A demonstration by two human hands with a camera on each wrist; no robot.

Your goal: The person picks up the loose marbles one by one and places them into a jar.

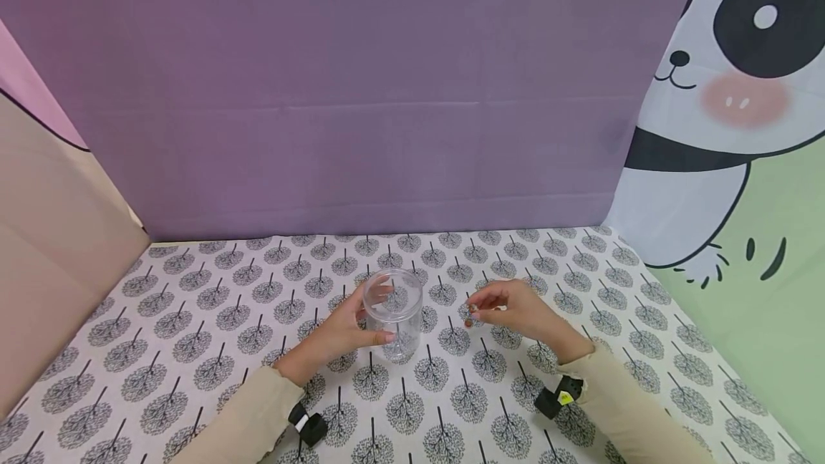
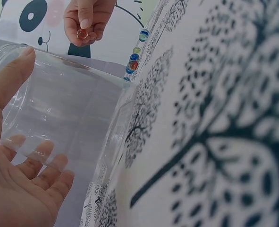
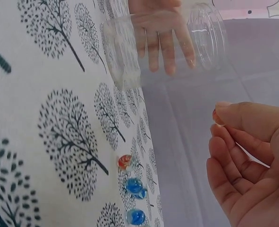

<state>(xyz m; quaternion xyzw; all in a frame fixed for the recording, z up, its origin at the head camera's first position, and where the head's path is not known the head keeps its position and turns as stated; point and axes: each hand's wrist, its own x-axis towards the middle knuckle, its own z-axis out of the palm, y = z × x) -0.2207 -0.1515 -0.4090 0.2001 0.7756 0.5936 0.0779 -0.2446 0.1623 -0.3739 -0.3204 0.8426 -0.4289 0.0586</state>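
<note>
While the left hand (image 1: 341, 331) wraps the clear jar (image 1: 393, 313) upright at frame centre and the right hand (image 1: 509, 310) pinches a marble (image 2: 82, 34) just right of it, the marble is best carried squarely over the mouth before release.

Jar (image 1: 393, 313): upright on the tablecloth (image 1: 193, 321), mid-table.
Left hand (image 1: 341, 331): at the jar's 9 o'clock, wrapped round its wall.
Right hand (image 1: 515, 310): at the jar's 3 o'clock, apart from it.
Marble (image 2: 82, 34): in the right hand's fingertips.
Marble row (image 3: 132, 198): on the cloth near the right hand.
Backdrop (image 1: 361, 92): at 12 o'clock, behind the table.
</note>
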